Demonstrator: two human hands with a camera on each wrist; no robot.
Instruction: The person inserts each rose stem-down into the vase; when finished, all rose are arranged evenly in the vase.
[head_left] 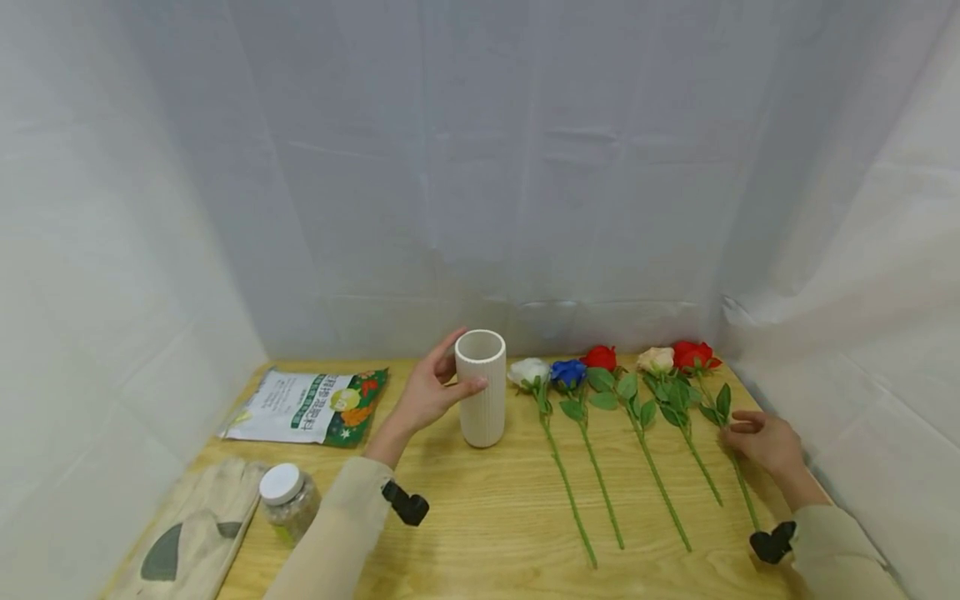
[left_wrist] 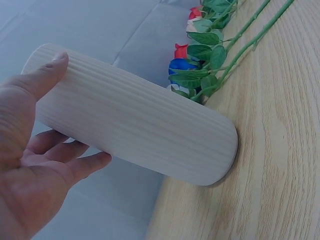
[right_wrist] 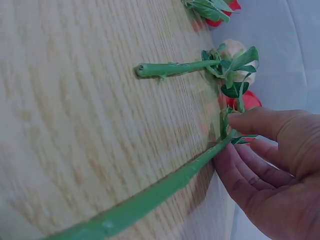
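A white ribbed vase (head_left: 482, 408) stands upright on the table, its mouth facing up. My left hand (head_left: 437, 385) holds it near the top, thumb on the near side and fingers around the back; the left wrist view shows the vase (left_wrist: 135, 117) between thumb and fingers. At the far right lies a red rose (head_left: 693, 356) with a long green stem. My right hand (head_left: 765, 446) pinches that stem below the leaves. In the right wrist view the stem (right_wrist: 165, 187) runs between thumb and fingers, still close to the wood.
White (head_left: 529, 372), blue (head_left: 567, 373), red (head_left: 600, 358) and cream (head_left: 656, 360) roses lie between vase and right hand. On the left are a printed packet (head_left: 307, 407), a white-lidded jar (head_left: 288, 500) and gloves (head_left: 198, 533). White sheeting (head_left: 480, 167) encloses the table.
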